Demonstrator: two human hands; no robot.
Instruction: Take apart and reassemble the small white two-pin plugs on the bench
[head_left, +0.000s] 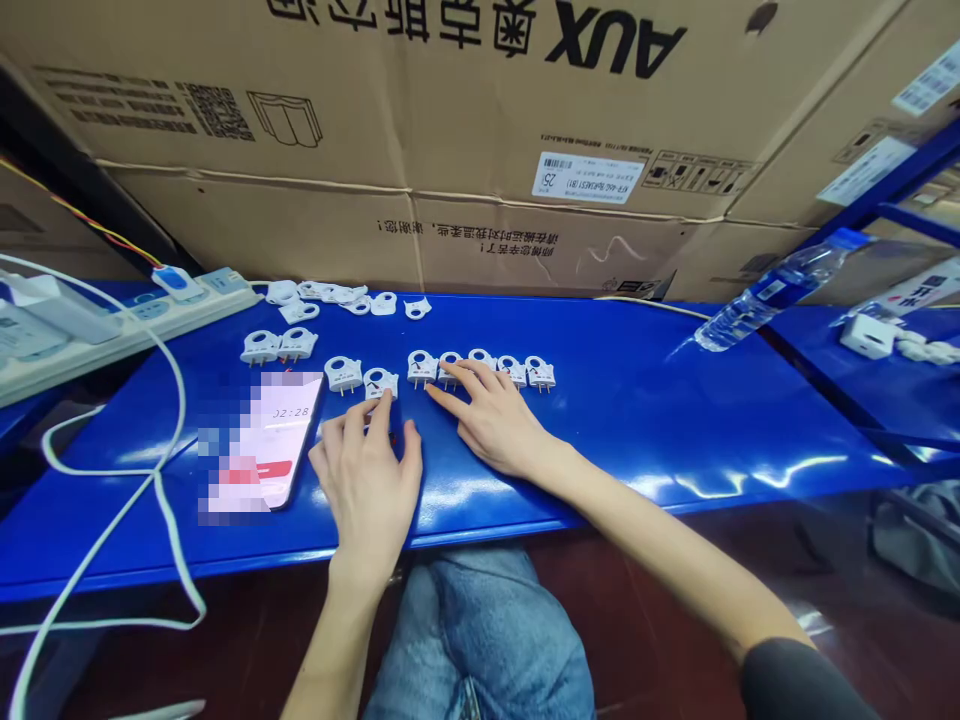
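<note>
Several white plugs with ring-shaped handles and metal prongs lie in a row on the blue shelf. My left hand rests palm down with its fingers apart, a fingertip at the lower edge of one plug. Just left of that is another plug. My right hand reaches over the right-hand group, fingers stretched out and partly covering a plug. At this group's ends are a plug on the left and a plug on the right. Something small and red shows beside my left hand, mostly hidden.
A phone lies left of my left hand. Behind it are two plugs and a pile of white plastic pieces. A power strip and white cable are at left. Cardboard boxes stand behind; a bottle leans right.
</note>
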